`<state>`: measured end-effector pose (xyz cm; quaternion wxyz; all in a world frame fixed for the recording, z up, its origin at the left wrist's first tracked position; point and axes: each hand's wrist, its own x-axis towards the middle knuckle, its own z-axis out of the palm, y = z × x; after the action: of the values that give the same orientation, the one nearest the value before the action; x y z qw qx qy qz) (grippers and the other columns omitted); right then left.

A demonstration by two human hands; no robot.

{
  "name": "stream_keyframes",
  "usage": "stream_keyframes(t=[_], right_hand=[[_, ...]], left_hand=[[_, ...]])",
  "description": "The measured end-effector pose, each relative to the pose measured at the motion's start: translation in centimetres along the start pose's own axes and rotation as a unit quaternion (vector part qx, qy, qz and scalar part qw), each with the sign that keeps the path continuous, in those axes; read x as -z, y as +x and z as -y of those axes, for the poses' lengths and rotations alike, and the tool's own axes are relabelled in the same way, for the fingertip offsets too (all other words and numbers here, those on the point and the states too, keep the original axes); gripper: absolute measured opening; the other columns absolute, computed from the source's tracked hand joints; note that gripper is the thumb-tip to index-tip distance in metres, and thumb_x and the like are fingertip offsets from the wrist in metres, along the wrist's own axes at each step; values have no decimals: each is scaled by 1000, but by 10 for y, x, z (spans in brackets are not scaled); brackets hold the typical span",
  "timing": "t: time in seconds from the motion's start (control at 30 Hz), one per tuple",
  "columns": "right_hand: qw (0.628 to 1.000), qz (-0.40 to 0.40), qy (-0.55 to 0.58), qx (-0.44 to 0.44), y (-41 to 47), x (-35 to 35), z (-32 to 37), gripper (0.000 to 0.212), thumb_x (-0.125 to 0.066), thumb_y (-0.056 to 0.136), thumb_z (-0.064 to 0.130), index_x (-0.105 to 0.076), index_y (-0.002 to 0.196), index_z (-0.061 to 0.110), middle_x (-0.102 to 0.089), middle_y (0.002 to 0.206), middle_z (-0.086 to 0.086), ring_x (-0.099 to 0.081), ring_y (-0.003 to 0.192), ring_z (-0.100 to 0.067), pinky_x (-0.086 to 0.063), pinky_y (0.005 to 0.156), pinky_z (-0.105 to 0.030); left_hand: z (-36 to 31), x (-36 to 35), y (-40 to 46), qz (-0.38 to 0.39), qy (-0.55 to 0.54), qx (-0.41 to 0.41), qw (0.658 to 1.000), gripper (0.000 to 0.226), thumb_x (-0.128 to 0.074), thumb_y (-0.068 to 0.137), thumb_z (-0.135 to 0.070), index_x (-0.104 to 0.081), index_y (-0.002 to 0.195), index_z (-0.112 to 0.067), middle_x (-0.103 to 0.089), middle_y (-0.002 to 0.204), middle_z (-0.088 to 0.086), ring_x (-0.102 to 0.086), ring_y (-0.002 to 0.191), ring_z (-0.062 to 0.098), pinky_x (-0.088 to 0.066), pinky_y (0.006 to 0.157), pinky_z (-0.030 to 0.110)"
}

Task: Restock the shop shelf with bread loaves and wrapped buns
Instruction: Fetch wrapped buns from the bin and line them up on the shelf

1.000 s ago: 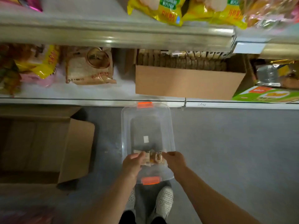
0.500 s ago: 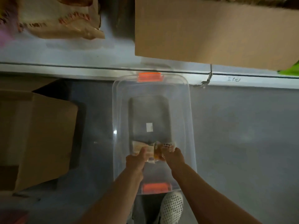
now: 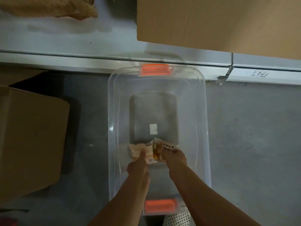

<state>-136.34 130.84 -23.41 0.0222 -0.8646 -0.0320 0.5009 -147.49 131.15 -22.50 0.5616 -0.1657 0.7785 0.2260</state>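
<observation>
— While you're bent over that clear bin (image 3: 158, 82), what have you actually got hold of?

— Two wrapped buns, lying side by side on the bin's floor at the end nearest my feet. My left hand (image 3: 138, 167) pinches the pale bun (image 3: 140, 150), thumb laid over the top of its wrapper. My right hand (image 3: 175, 159) has its grip closed on the printed bun (image 3: 164, 147); the fingers go under the pack, so I cannot see how far they wrap.

— Which way do they lie from you?

— Straight ahead and below, just past my knuckles. The two packs touch in the middle, so together their long line runs left to right across the bin. Each hand is nearer its own bun; neither needs to cross.

— And the shelf (image 3: 65, 38)?

— Beyond the bin's far end, higher up, with a cardboard box (image 3: 219, 23) on its right and a brown bread bag (image 3: 48, 8) at its left. I judge the next move is up and forward, toward the bare stretch between them.
</observation>
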Motion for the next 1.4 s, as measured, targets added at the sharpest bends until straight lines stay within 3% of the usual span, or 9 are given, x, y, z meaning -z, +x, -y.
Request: stream_keyframes(t=[0.1,0.2,0.43,0.57,0.77,1.0,1.17,1.3,1.4], right_hand=[[999,7,33,5,-16,11,10,74,-80,46,56,-66,108,19,-69,96,-2,-65,90,-21,-56,79,-37],[997,16,76,5,-15,22,10,43,-85,74,29,-65,108,11,-67,89,0,-61,74,-12,-43,53,-23],[989,32,147,10,-18,24,3,47,-86,78,27,-55,112,17,-64,93,1,-64,84,-17,-54,68,-32],[981,32,190,3,-39,34,6,43,-86,77,25,-64,113,16,-68,94,-3,-68,90,-24,-59,85,-43],[972,42,229,15,-90,69,24,40,-88,73,21,-65,104,9,-72,90,-11,-71,82,-27,-61,70,-39],[944,63,318,60,-182,133,57,57,-87,76,17,-54,122,21,-66,106,-8,-69,94,-26,-62,70,-40],[918,54,386,71,-261,184,78,45,-90,73,21,-63,109,18,-71,98,-8,-71,85,-23,-63,75,-41],[887,105,447,57,-329,224,84,39,-85,79,27,-67,110,11,-74,103,-11,-74,92,-26,-62,61,-32],[873,138,462,72,-372,247,87,40,-84,81,24,-67,113,7,-75,106,-13,-73,98,-29,-60,88,-45]], left_hand=[[-1,-2,-4,12,-8,-5,1000,49,-85,79,-23,-63,113,5,-71,103,16,-64,69,18,-49,51,22],[-5,-5,-9,19,-22,-6,1000,43,-86,77,-24,-64,106,-1,-66,85,7,-57,64,13,-44,56,22],[-5,-6,-14,56,-54,-45,996,33,-82,78,-19,-65,103,-5,-64,73,2,-60,49,6,-48,45,19],[-14,-9,-40,79,-95,-31,992,45,-83,79,-14,-67,120,-6,-74,110,14,-72,88,24,-61,68,33],[-48,-4,-97,98,-58,-40,993,32,-87,75,-28,-69,95,-10,-72,87,7,-65,75,20,-56,75,35],[-95,29,-188,125,-48,-118,984,45,-78,84,-25,-64,122,-4,-74,109,14,-71,101,30,-54,97,47],[-119,54,-265,164,-3,-174,971,50,-87,73,-41,-67,108,-11,-74,97,10,-71,74,14,-55,67,30],[-141,67,-333,184,22,-144,972,51,-83,70,-54,-65,95,-14,-62,84,2,-52,57,6,-44,45,18],[-154,76,-382,204,15,-136,969,32,-78,83,-41,-62,83,-14,-60,75,2,-53,59,9,-44,38,14]])
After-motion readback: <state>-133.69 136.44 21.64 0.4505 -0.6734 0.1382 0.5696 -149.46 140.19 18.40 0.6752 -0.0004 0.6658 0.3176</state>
